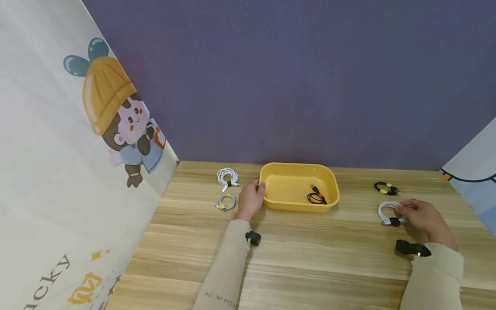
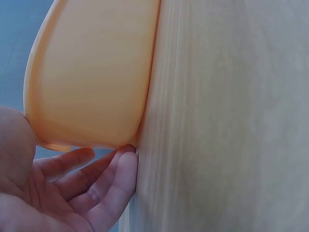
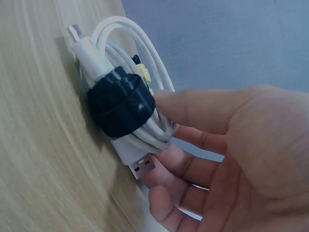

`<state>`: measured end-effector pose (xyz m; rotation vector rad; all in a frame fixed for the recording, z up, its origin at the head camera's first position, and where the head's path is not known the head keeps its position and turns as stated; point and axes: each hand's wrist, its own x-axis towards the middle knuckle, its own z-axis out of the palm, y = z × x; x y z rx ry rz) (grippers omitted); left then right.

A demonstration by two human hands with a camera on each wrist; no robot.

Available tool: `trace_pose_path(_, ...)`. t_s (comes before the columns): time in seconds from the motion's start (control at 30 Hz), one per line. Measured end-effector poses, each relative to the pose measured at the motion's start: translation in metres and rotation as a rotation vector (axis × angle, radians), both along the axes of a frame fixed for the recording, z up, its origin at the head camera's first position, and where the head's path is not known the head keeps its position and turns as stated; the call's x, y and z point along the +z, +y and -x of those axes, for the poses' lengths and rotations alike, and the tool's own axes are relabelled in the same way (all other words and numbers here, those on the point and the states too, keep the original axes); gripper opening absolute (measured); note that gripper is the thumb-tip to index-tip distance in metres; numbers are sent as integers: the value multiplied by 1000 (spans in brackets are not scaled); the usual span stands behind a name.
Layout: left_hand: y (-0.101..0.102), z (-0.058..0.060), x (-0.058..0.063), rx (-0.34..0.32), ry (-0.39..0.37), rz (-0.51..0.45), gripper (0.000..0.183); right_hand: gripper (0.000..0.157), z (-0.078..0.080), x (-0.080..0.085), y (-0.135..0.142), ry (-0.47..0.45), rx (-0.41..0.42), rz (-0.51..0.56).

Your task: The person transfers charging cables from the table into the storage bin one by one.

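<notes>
The right hand (image 1: 424,218) pinches a white cable coil (image 1: 380,211), roughly round, between thumb and fingers; whether it touches the surface (image 1: 310,267) is unclear. The coil lies well to the right of the yellow tray (image 1: 294,206), whose long axis runs left to right; the left hand (image 1: 250,199), farther from the coil, grips the tray's left end.

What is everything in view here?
Table: 1, wood-grain brown, foreground
Plastic tray: 1, yellow, on table
Red-tied cable: 1, black, in tray
Black-tied cables: 2, white, left and right of tray
Yellow-tied cables: 2, grey and black, left and right of tray
Back panel: 1, purple-grey, behind table
Printed side panels: 2, mostly white, left and right
Wrist cameras: 2, black, on wrists
Sleeves: 2, beige, both arms
Left hand: 1, bare, gripping tray's left end
Right hand: 1, bare, pinching the right black-tied cable
</notes>
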<state>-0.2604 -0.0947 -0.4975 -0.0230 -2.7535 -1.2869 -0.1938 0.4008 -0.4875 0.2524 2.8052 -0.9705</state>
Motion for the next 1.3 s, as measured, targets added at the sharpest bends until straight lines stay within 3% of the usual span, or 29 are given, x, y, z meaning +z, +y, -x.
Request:
trace_pose_path(0.43,-3,-1,2,12,10,-1,41,48,4,2,-17,124,-44,-88)
trace_pose_path(1.0,-1,0,2,2,22,-3,39,44,3,5,-25,112,-118,-36)
trace_pose_path(1.3,0,-1,2,3,8,-9,40,44,2,4,-23,156,-123,-50)
